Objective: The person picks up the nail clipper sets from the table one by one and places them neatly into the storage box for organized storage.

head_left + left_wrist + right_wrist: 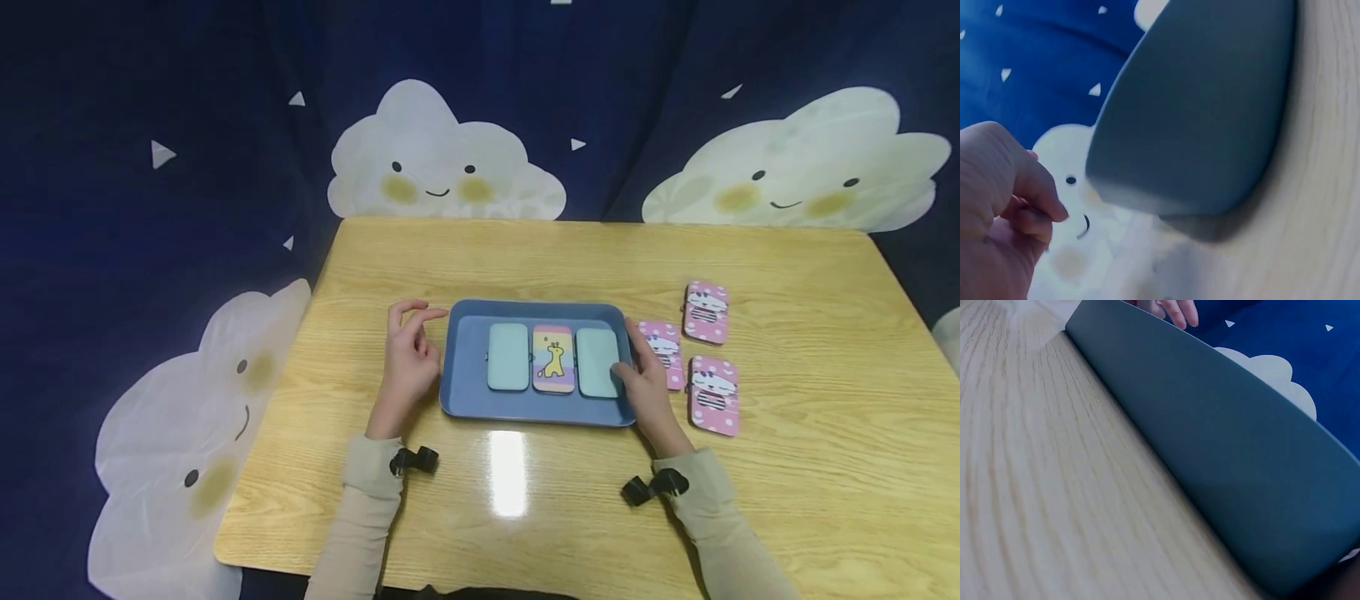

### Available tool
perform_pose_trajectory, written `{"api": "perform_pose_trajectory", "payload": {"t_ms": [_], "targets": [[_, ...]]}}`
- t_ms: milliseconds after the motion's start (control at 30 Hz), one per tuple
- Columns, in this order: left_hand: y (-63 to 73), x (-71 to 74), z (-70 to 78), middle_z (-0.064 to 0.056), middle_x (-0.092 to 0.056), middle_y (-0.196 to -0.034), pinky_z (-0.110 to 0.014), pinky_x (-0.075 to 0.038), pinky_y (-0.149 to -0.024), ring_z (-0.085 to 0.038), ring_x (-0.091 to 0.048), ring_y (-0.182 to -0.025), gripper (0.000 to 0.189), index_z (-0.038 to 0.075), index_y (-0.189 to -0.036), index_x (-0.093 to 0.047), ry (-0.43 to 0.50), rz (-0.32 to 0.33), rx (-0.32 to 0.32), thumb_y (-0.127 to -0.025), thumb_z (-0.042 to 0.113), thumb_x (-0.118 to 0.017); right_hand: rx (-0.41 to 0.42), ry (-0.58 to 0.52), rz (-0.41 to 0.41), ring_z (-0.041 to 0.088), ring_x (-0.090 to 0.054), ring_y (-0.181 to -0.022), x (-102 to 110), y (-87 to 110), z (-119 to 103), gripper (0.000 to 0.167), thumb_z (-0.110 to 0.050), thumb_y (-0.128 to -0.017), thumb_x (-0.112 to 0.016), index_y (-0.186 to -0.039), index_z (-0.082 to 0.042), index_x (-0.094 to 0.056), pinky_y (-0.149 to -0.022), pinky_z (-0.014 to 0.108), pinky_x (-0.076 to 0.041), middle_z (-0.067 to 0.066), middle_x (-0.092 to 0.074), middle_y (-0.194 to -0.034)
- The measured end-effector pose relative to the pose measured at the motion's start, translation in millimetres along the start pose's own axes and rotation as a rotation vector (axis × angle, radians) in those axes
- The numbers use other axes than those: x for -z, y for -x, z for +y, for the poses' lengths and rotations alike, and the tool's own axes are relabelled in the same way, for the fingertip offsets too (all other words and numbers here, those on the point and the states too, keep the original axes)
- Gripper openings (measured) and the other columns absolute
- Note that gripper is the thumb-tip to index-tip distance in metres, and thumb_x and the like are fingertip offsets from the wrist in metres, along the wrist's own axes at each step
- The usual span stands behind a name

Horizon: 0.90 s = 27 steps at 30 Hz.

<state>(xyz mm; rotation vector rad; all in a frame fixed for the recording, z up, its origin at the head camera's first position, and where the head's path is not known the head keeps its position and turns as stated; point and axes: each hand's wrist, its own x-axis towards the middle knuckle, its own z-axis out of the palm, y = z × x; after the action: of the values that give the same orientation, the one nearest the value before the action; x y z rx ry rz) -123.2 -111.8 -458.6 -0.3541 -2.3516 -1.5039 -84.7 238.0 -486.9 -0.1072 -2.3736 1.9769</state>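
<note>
A shallow blue tray [480,406] lies on the table. In it, side by side, are a pale mint tin [508,357], a striped tin with a giraffe [553,358] and a second mint tin [596,360]. My right hand [648,387] grips the tray's right wall, thumb inside the rim and fingers outside. Just off the left end is my left hand [408,358], its fingers bent and holding nothing. The left wrist view shows a gap between that hand [1007,206] and the tray [1191,112].
Right of the tray lie three pink tins with a cartoon animal: one [663,354] close to the right hand, one [707,312] farther back, one [714,395] nearer the front. A dark blue curtain with clouds [442,158] hangs behind the wooden table [810,350].
</note>
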Motion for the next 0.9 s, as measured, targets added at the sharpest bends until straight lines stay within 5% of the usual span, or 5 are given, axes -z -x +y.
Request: {"api": "perform_pose_trajectory", "payload": {"t_ms": [233,500,667,900], "targets": [[4.2,5.6,-20.4,-0.018,-0.045,-0.127,-0.015,-0.03,-0.048,-0.015,-0.036,-0.056,0.055,-0.003,-0.111,-0.068,0.131,0.107,0.054,-0.067,-0.031,-0.051,0.005,0.007,-0.002,0.022,-0.014,-0.15,0.6,-0.2,-0.2,0.074,0.01,-0.09,-0.048,-0.157,-0.012,-0.026,-0.123,0.039,-0.011,0.007,-0.021,-0.163],[6.1,1.2,-37.7,0.0,-0.031,-0.096,-0.012,-0.029,-0.049,-0.01,-0.034,-0.064,0.057,-0.004,-0.109,-0.068,0.228,0.069,0.19,-0.062,-0.031,-0.046,0.0,0.009,-0.002,0.022,-0.014,-0.15,0.1,0.3,-1.4,0.074,0.01,-0.09,-0.049,-0.157,-0.011,-0.026,-0.122,0.042,-0.011,0.007,-0.02,-0.163],[4.9,4.7,-24.4,-0.007,-0.031,-0.097,-0.011,-0.029,-0.05,-0.019,-0.035,-0.069,0.055,-0.011,-0.11,-0.065,0.296,0.018,0.22,-0.063,-0.033,-0.045,0.0,0.023,-0.003,0.023,-0.014,-0.15,0.5,-0.4,-1.2,0.074,0.009,-0.09,-0.049,-0.157,-0.011,-0.025,-0.122,0.042,-0.011,0.007,-0.02,-0.164],[4.6,6.0,-14.7,-0.027,-0.035,-0.102,-0.012,-0.031,-0.053,-0.031,-0.04,-0.07,0.051,-0.013,-0.109,-0.065,0.228,-0.053,0.153,-0.065,-0.032,-0.046,0.007,0.022,-0.003,0.023,-0.014,-0.15,1.0,-0.8,-1.2,0.074,0.01,-0.09,-0.049,-0.157,-0.01,-0.026,-0.123,0.041,-0.011,0.008,-0.02,-0.163]]}}
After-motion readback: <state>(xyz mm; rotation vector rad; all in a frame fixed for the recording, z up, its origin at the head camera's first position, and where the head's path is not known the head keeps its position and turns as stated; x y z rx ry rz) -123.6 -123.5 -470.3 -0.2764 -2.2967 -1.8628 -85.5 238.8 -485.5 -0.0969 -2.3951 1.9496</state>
